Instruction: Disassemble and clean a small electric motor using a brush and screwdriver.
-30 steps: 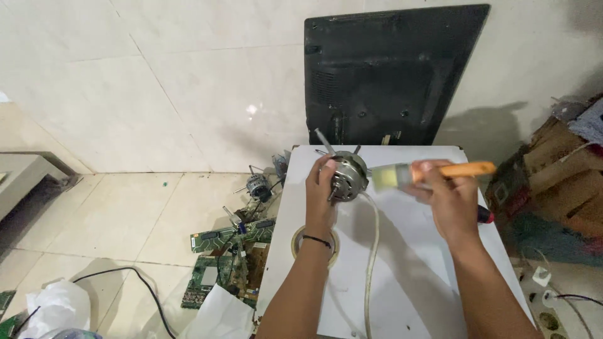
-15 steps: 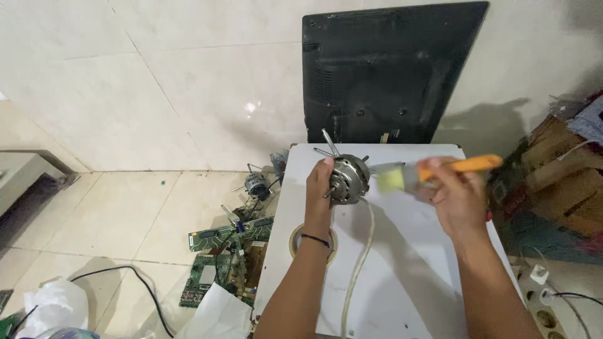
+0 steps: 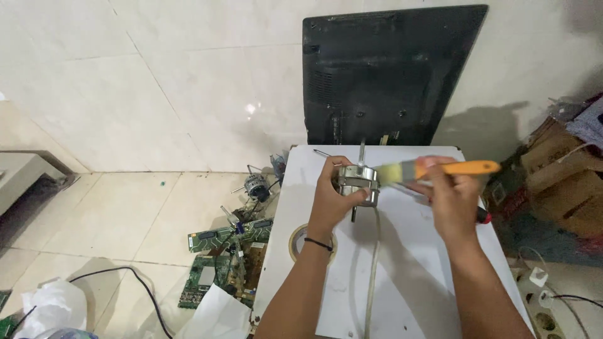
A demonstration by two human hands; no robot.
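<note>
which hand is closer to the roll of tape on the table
Left. The left hand grips the motor just above the tape roll, its wrist crossing it. The right hand holds the brush farther right.

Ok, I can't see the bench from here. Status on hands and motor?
Left hand grips the small metal motor above the white table. Right hand holds the orange-handled brush, bristles at motor. Nothing in between.
</note>
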